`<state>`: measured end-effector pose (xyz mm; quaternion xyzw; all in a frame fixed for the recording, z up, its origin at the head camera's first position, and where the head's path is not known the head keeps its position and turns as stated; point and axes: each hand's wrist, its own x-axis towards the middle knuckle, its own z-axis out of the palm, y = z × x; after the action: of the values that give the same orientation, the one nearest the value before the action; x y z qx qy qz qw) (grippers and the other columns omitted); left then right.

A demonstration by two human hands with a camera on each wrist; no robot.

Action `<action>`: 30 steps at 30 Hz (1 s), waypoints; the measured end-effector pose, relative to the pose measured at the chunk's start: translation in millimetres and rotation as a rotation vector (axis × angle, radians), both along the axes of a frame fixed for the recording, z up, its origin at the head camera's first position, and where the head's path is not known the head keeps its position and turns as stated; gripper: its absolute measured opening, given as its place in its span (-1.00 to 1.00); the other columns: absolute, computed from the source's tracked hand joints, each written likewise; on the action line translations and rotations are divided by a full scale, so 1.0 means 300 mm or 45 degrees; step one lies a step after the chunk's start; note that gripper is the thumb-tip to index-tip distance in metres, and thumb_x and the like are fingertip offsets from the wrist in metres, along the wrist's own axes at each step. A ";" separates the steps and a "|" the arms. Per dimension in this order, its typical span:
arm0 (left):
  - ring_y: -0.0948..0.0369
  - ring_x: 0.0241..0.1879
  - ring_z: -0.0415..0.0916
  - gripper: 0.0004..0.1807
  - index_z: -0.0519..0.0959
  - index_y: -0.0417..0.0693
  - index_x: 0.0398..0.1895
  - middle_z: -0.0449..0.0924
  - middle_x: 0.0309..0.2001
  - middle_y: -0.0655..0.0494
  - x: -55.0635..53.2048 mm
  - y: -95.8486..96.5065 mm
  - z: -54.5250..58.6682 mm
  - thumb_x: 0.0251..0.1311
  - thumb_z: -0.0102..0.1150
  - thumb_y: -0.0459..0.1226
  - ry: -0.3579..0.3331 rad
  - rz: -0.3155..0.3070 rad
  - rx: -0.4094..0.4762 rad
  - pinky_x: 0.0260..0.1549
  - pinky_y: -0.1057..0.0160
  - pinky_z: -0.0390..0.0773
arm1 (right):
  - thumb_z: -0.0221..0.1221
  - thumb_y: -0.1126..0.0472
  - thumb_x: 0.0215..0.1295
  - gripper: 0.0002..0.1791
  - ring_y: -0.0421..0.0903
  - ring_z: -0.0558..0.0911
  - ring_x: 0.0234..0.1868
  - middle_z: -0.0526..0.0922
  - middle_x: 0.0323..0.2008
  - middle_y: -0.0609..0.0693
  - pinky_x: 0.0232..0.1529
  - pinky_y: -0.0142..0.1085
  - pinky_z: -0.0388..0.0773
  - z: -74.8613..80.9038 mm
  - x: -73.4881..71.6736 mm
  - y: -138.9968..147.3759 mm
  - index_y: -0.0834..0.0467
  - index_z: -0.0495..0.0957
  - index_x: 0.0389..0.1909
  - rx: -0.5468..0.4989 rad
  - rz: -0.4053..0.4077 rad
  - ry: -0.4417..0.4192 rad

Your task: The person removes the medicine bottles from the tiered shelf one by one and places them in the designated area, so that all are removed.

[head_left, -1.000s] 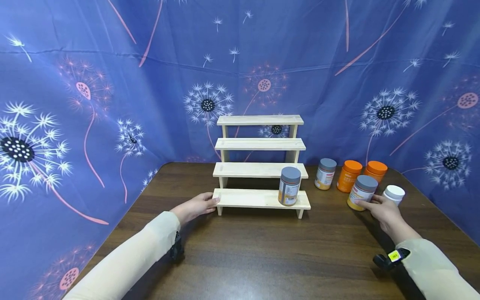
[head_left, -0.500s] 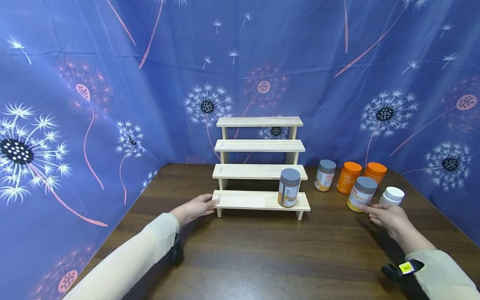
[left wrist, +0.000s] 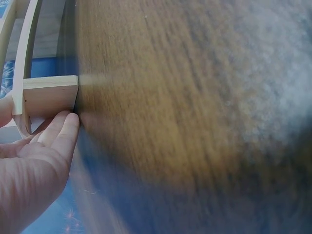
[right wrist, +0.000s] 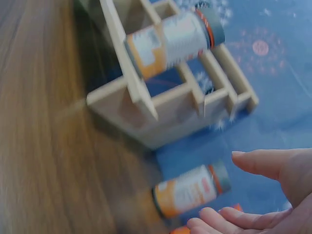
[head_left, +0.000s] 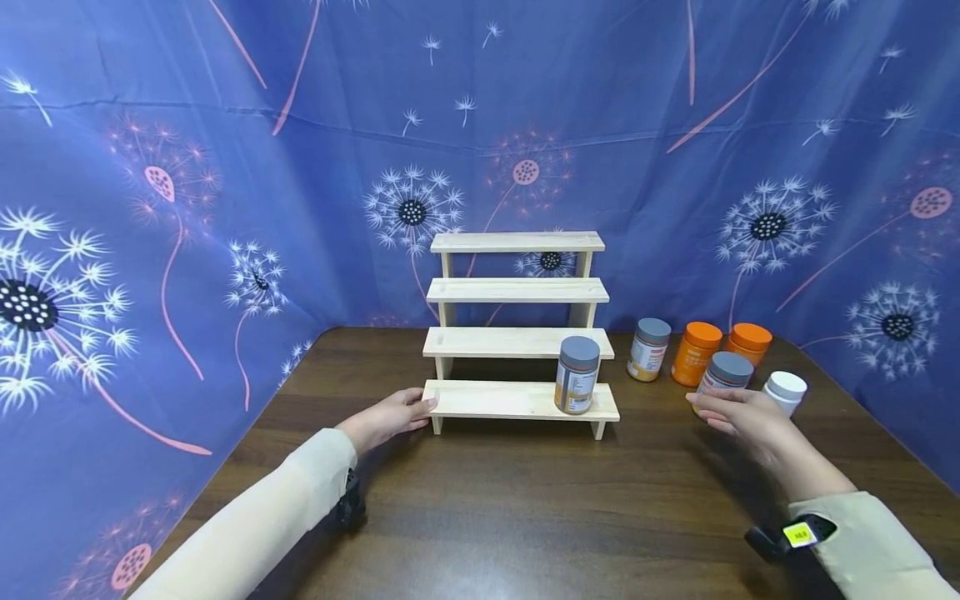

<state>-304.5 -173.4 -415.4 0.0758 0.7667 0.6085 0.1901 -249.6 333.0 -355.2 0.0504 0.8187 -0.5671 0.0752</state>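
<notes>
A four-step wooden display stand [head_left: 487, 398] stands on the table. My left hand [head_left: 386, 418] grips the left end of its lowest step, thumb above and fingers against the leg [left wrist: 51, 92] in the left wrist view. On that step, toward the right, a grey-lidded jar [head_left: 576, 375] stands upright. My right hand [head_left: 750, 421] hovers at another grey-lidded jar [head_left: 729, 368], partly covering it in the head view. In the right wrist view its thumb [right wrist: 261, 161] and fingers are spread apart with nothing between them.
Right of the stand are a third grey-lidded jar [head_left: 649, 350], two orange jars [head_left: 693, 357] and a white-lidded bottle [head_left: 785, 388]. A blue dandelion-print cloth [head_left: 645, 167] hangs behind the brown wooden table [head_left: 525, 508].
My right hand has drawn back from the grey-lidded jar's side, then come leftward to its front. The left hand keeps its grip on the stand. The jars stay in place.
</notes>
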 end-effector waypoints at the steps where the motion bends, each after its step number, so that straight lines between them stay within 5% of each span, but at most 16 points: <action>1: -0.17 0.34 0.24 -0.43 0.02 -0.53 0.39 0.28 0.27 -0.43 0.000 -0.001 0.000 0.50 -0.17 -0.30 0.003 -0.005 -0.001 0.39 -0.01 0.32 | 0.15 -0.02 0.38 -0.10 -0.46 0.59 -0.28 0.51 -0.31 -0.35 -0.11 -0.47 0.69 0.006 0.001 -0.016 0.60 0.00 0.35 0.003 0.011 0.018; 5: -0.17 0.34 0.23 -0.43 0.00 -0.53 0.39 0.28 0.27 -0.44 0.003 -0.003 0.000 0.50 -0.18 -0.31 -0.006 0.003 0.009 0.39 0.00 0.30 | 0.15 -0.05 0.37 -0.10 -0.51 0.57 -0.24 0.50 -0.23 -0.36 -0.07 -0.49 0.67 0.029 0.001 -0.080 0.53 0.02 0.38 0.005 0.028 0.084; 10: -0.17 0.34 0.23 -0.43 0.02 -0.52 0.39 0.28 0.27 -0.43 0.002 -0.001 -0.001 0.49 -0.16 -0.31 -0.006 0.011 0.017 0.39 -0.01 0.31 | 0.13 -0.16 0.35 -0.08 -0.56 0.53 -0.21 0.52 0.06 -0.07 -0.07 -0.59 0.61 0.053 -0.013 -0.142 0.42 0.04 0.42 0.023 0.034 0.135; 15: -0.16 0.34 0.23 -0.45 0.04 -0.50 0.39 0.30 0.27 -0.42 -0.002 0.001 -0.001 0.50 -0.17 -0.31 0.000 0.010 0.018 0.39 -0.01 0.31 | 0.12 -0.18 0.34 -0.08 -0.60 0.46 -0.18 0.21 0.39 0.23 -0.03 -0.62 0.57 0.066 -0.026 -0.190 0.33 0.03 0.46 -0.018 0.027 0.166; 18: -0.16 0.35 0.22 -0.45 0.05 -0.51 0.38 0.29 0.28 -0.41 -0.003 -0.003 -0.002 0.50 -0.17 -0.30 0.008 -0.013 0.019 0.40 -0.01 0.30 | 0.16 -0.15 0.32 -0.08 -0.60 0.45 -0.16 0.33 0.30 0.10 0.00 -0.62 0.56 0.070 -0.031 -0.216 0.30 0.03 0.47 -0.069 0.023 0.187; 23: -0.17 0.36 0.21 -0.44 0.03 -0.52 0.38 0.27 0.29 -0.43 -0.003 -0.004 0.000 0.50 -0.17 -0.30 0.016 -0.026 0.021 0.40 -0.02 0.29 | 0.21 -0.02 0.32 -0.13 -0.55 0.53 -0.15 0.49 -0.12 -0.37 -0.01 -0.64 0.55 0.079 -0.041 -0.263 0.34 0.05 0.45 -0.209 0.052 0.245; 26: -0.18 0.35 0.21 -0.44 0.02 -0.52 0.38 0.27 0.29 -0.44 -0.002 0.001 0.004 0.50 -0.17 -0.30 0.010 -0.006 0.022 0.40 -0.02 0.29 | 0.22 0.00 0.32 -0.14 -0.54 0.53 -0.13 0.55 0.01 -0.19 0.01 -0.63 0.54 0.083 -0.048 -0.297 0.32 0.05 0.45 -0.234 0.072 0.252; 30: -0.18 0.35 0.21 -0.44 0.02 -0.53 0.38 0.27 0.28 -0.45 0.000 0.003 0.003 0.50 -0.18 -0.31 0.006 0.000 0.020 0.40 -0.01 0.29 | 0.21 -0.04 0.32 -0.14 -0.53 0.49 -0.07 0.36 0.30 0.15 0.20 -0.46 0.49 0.088 -0.056 -0.344 0.26 0.06 0.46 -0.182 0.097 0.245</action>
<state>-304.5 -172.3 -414.3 0.0787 0.7624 0.6144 0.1876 -266.3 229.9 -328.8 -0.0407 0.7809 -0.6230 0.0213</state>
